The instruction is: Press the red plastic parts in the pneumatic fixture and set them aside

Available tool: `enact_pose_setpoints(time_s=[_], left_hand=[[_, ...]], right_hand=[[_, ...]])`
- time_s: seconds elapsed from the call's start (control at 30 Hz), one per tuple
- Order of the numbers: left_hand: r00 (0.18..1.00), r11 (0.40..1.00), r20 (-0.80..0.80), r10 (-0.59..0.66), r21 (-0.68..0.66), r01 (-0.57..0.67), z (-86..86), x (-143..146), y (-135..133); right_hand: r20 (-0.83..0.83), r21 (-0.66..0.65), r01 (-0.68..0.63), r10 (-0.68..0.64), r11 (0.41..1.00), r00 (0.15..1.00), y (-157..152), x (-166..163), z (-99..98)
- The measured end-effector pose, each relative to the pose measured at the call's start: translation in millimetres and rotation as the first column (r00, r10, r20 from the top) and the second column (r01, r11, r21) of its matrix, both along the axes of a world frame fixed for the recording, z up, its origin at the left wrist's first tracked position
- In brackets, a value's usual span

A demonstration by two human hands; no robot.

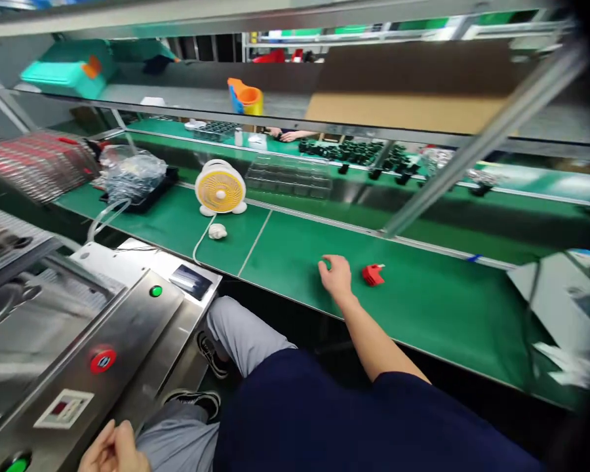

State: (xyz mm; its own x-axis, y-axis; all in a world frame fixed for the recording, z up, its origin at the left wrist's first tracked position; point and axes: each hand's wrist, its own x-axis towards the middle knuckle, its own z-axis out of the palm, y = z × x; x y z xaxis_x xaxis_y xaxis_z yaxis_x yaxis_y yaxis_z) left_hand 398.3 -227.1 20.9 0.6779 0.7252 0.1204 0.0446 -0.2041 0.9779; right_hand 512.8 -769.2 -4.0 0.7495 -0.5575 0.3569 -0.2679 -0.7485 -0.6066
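Note:
My right hand [337, 275] rests at the green bench top [295, 242], loosely curved, with green showing in the gap between thumb and fingers and nothing visible in it. Just to its right, apart from it, lies a small red block-like piece [372, 275] with a pale tip. Low at the left edge of the machine, my left hand [115, 452] has its fingers curled together; whatever they may hold is hidden. Nearest to that hand is a steel control panel [128, 341] with a red stop button [103, 359], green buttons [156, 291] and a small display [63, 408].
A yellow-and-white fan [220, 190] stands at the back of the bench, a white lump [217, 231] before it. Left is a black tray [150, 193] with bagged parts. A metal post [472, 144] slants across the right, near a grey box [560, 308]. Another person's hands [292, 135] show beyond.

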Motion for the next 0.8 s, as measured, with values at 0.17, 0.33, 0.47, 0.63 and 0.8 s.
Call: enact_pose_setpoints(time_s=[0.17,0.33,0.47,0.63,0.8], left_hand=[[0.998,1.000,0.052,-0.030,0.010,0.029,7.0,22,-43],[0.991,0.991,0.010,-0.137,-0.007,0.137,3.3,34,-40],[0.987,0.987,-0.035,-0.155,0.036,0.156,-3.7,30,-31],[0.989,0.988,-0.035,-0.141,0.059,0.143,-4.8,10,-28],[0.998,0.993,-0.036,-0.051,0.106,0.055,-10.9,-18,-16]], right_hand=[[-0.091,-0.141,0.505,-0.520,0.851,0.850,-73,-62,-1.5],[-0.253,-0.136,0.415,-0.437,0.900,0.863,-78,-75,-13.3],[-0.235,-0.148,0.286,-0.314,0.947,0.920,-58,-54,-23.1],[-0.254,-0.169,-0.019,-0.025,0.985,0.967,1,8,-37.2],[-0.273,-0.170,-0.307,0.255,0.936,0.928,82,83,-26.1]])
